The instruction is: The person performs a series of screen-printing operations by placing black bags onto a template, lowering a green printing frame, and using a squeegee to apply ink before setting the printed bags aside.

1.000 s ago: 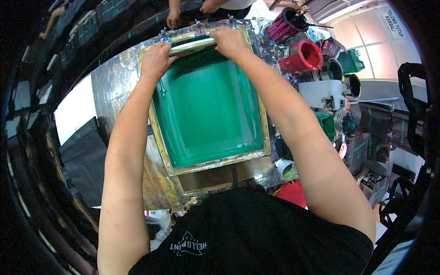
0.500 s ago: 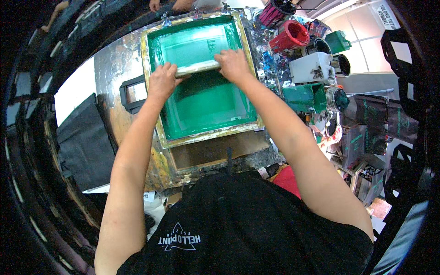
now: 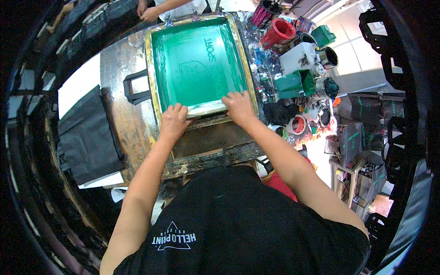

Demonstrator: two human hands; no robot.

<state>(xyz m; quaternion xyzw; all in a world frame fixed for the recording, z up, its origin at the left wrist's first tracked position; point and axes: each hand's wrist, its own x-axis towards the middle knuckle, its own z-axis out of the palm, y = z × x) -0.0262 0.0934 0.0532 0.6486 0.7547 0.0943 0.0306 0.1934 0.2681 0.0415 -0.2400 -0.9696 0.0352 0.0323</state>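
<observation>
The left hand [image 3: 174,120] and right hand [image 3: 239,107] clasp opposite ends of the squeegee [image 3: 207,108] near the green screen's [image 3: 197,64] closest edge.

The head-worn fisheye view looks steeply down from the near side of the screen frame [image 3: 246,75], facing across it past the wearer's black shirt [image 3: 256,215], near yet wide enough to reach well beyond it

1 frame [image 3: 152,68], 1 squeegee [image 3: 207,109] and 3 clamps [image 3: 195,16] show.
</observation>
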